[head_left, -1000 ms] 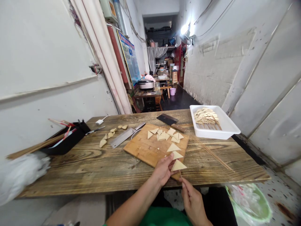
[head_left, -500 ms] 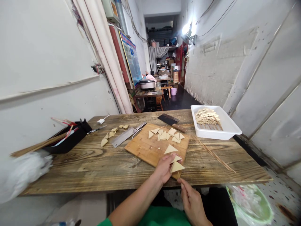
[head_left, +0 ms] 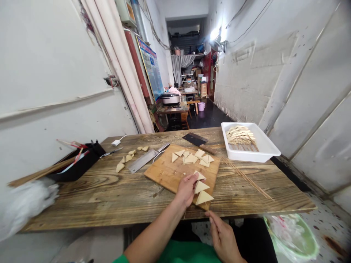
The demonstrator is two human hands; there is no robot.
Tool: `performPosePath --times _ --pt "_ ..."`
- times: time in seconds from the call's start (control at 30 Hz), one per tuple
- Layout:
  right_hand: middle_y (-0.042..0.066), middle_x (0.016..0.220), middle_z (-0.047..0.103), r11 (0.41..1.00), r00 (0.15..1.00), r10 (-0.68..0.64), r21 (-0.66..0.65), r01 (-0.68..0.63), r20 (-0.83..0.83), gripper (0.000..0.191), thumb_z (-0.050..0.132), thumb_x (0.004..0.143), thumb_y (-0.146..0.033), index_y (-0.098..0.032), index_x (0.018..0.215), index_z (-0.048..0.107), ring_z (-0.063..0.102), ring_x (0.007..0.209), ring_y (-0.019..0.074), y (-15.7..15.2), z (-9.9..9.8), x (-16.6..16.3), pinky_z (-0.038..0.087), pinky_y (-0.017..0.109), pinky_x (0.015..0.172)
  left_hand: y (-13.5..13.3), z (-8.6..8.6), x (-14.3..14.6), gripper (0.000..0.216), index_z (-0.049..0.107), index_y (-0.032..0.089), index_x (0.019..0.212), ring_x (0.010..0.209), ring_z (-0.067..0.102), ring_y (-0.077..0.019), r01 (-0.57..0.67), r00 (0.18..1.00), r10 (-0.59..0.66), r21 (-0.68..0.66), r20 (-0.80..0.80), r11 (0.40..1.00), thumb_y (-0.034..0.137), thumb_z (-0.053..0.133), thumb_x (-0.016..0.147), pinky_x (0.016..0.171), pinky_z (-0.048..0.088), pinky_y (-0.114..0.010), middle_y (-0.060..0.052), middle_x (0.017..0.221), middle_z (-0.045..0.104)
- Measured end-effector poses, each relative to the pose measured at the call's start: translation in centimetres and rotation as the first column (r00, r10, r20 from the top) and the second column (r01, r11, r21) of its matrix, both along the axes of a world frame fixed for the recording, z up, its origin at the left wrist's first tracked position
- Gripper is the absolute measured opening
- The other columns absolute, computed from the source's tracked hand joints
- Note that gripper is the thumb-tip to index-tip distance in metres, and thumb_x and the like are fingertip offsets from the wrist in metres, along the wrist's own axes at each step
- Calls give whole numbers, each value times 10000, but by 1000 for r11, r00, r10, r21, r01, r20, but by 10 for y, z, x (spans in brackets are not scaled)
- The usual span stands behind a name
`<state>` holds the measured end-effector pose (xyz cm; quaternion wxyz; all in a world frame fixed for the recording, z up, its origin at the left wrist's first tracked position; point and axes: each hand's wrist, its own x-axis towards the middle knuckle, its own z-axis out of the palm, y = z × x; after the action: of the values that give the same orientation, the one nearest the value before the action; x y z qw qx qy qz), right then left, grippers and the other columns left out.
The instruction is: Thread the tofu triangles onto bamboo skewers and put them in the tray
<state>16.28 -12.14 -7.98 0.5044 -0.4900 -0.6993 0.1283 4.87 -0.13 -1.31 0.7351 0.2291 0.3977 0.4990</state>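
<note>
Pale triangular slices (head_left: 204, 197) sit in a row on a thin wooden skewer, over the near corner of the cutting board (head_left: 164, 171). My right hand (head_left: 223, 235) pinches the skewer's lower end just past the table edge. My left hand (head_left: 187, 190) is closed on the slice (head_left: 200, 175) at the far end of the row; its fingertips partly cover that slice. More loose triangular slices (head_left: 189, 157) lie on the far half of the board.
A cleaver (head_left: 146, 159) lies left of the board, a dark-bladed knife (head_left: 199, 141) behind it. Bare skewers (head_left: 248, 179) and a white tray (head_left: 267, 148) of filled skewers are to the right. Curved offcuts (head_left: 120, 166) and a black box (head_left: 71, 170) stand left.
My left hand has moved up the skewer, from the middle slice to the farthest one. That slice, which lay apart, is now in line with the other two. My right hand keeps its pinch.
</note>
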Motion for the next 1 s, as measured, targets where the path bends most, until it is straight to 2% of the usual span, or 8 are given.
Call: performPosePath --times 0.17,0.27,0.37,0.47,0.53,0.6,0.73,1.0 --pt "103 842 710 998 999 -28 -61 27 -23 307 339 933 -262 -136 1061 588 686 648 149 -1 0 -1 558 207 652 -2 -1 5 267 615 64 785 629 613 -136 50 999 -50 -13 20 999 269 713 645 582 473 -211 -100 734 661" --pt "69 718 696 995 998 -52 -89 50 -28 314 322 936 -262 -143 1051 588 678 620 150 -1 6 4 551 194 588 -3 -3 0 336 615 86 910 765 629 -164 49 999 -50 75 11 996 334 674 692 691 494 -253 -125 911 661" --pt "63 742 699 994 995 -94 -46 94 16 300 322 933 -250 -149 1064 572 656 549 132 4 22 23 535 188 540 -4 -5 -16 475 553 148 1105 958 598 -191 -61 996 70 139 -63 988 405 639 714 847 468 -306 -117 1079 619" --pt "82 858 706 981 965 -196 34 193 177 298 330 927 -259 -157 1049 582 677 680 153 23 54 61 535 215 621 -5 -11 -37 539 537 135 1139 976 590 -199 -125 948 188 243 -256 962 388 670 683 879 456 -311 -126 1123 598" --pt "61 777 704 960 908 -269 10 281 322 331 304 930 -271 -155 1047 591 667 633 155 46 81 94 520 222 609 -5 -18 -48 554 536 137 1142 1004 577 -203 -138 915 235 293 -329 946 394 676 671 864 465 -294 -121 1142 589" --pt "56 776 700 879 779 -372 -78 470 505 330 310 933 -270 -147 1080 579 661 640 154 79 107 127 500 215 620 -4 -26 -54 575 533 134 1144 1013 572 -209 -136 906 240 297 -349 945 402 682 658 839 479 -285 -123 1149 585" --pt "112 872 682 780 654 -457 -83 621 603 264 377 925 -211 -120 980 618 650 819 198 162 140 183 473 266 720 -3 -36 -56 594 547 118 1121 980 590 -214 -125 917 197 220 -346 967 406 700 625 840 481 -284 -130 1124 600" --pt "59 1030 597 652 551 -394 -198 732 736 254 533 883 -298 -121 1063 561 604 864 159 264 133 220 510 338 747 -1 -37 -62 526 617 143 1013 1002 587 -239 -94 931 152 186 -333 978 389 741 565 931 438 -332 -113 1059 638"
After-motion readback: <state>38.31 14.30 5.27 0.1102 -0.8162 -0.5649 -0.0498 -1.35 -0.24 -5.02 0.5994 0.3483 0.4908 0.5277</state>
